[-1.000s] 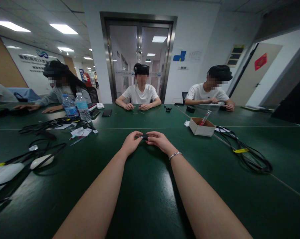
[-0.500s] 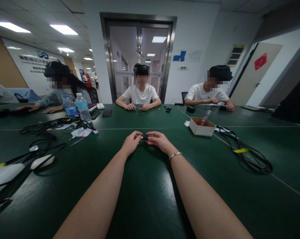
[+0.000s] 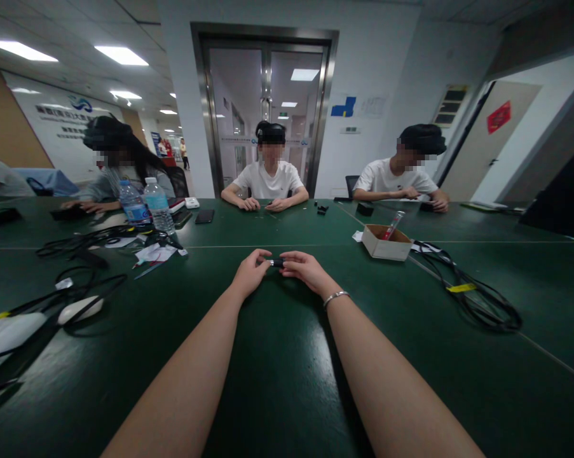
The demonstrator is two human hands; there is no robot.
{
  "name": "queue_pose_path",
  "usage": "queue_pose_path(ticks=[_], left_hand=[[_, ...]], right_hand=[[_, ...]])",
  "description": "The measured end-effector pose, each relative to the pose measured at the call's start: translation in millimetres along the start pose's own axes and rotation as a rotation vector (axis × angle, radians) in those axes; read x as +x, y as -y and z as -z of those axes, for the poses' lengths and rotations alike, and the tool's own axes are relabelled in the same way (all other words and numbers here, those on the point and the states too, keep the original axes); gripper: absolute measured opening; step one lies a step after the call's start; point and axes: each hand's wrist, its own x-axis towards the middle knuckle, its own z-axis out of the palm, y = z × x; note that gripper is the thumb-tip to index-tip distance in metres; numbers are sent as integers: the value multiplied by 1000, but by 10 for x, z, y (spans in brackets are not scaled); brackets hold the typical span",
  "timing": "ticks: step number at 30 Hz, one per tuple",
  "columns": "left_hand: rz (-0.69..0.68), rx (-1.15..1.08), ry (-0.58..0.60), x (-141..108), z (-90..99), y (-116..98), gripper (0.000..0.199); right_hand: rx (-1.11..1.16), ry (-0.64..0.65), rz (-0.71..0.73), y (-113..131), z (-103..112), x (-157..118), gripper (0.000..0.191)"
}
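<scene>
Both of my hands meet over the green table [image 3: 277, 356], in the middle of the view. Between them lies a small black cylinder with a silver part at its left [image 3: 278, 263], held sideways; it is too small for me to tell its kind. My left hand [image 3: 252, 275] is closed, thumb and fingers pinching the silver end. Closed around the black right end is my right hand [image 3: 306, 268], whose fingertips partly cover it. A silver bracelet [image 3: 335, 299] circles my right wrist.
Right of my hands stands an open carton [image 3: 386, 248] with a red-and-clear tube [image 3: 393, 225] in it, near a coiled black cable [image 3: 487, 312]. Cables, paper scraps [image 3: 154, 253], a white mouse [image 3: 81, 310] and water bottles [image 3: 159, 207] lie left. Several people sit around the table.
My hands and the black cylinder keep nearly the same place, with slightly more of the silver part showing. At the far left, another person's hands have shifted on the table.
</scene>
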Motion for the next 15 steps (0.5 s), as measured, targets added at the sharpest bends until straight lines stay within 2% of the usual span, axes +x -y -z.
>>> queue_pose_path(ticks=[9, 15], left_hand=[[6, -23, 55, 0, -5, 2, 30], [0, -16, 19, 12, -2, 24, 27]], right_hand=[[3, -4, 0, -1, -3, 1, 22], [-2, -1, -1, -7, 0, 9, 23]])
